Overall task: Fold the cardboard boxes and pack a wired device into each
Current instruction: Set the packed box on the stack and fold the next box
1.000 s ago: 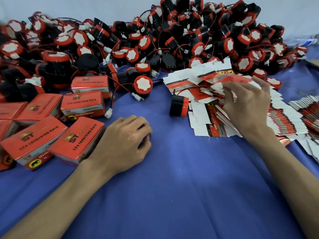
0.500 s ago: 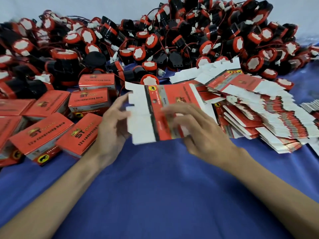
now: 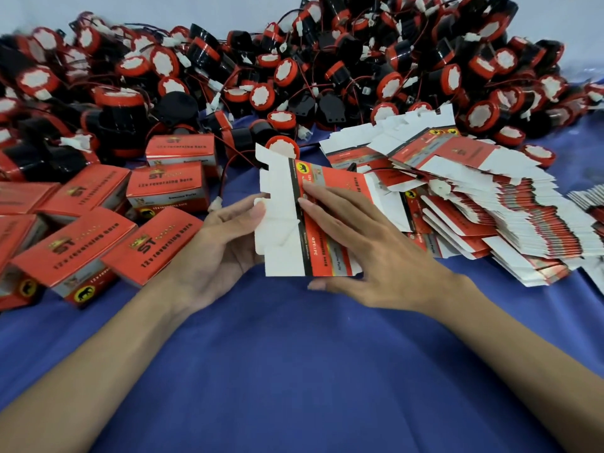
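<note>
A flat, unfolded red-and-white cardboard box (image 3: pixel 284 230) is held upright above the blue cloth between both hands. My left hand (image 3: pixel 222 253) grips its white flap edge from the left, thumb on the front. My right hand (image 3: pixel 369 253) lies over its red printed face, fingers spread on top and thumb under the lower edge. A big heap of black-and-red wired devices (image 3: pixel 294 70) fills the back. One device (image 3: pixel 282 147) stands just behind the held box. A stack of flat boxes (image 3: pixel 490 204) lies to the right.
Several folded red boxes (image 3: pixel 75 250) sit at the left on the blue cloth (image 3: pixel 294 371). A red wire with a white plug (image 3: pixel 215 204) runs beside them. More flat boxes (image 3: pixel 588 201) lie at the far right edge.
My right hand took a flat box from the stack and brought it to the middle. My left hand rose from the cloth and took hold of its left edge. The box now stands more upright.
</note>
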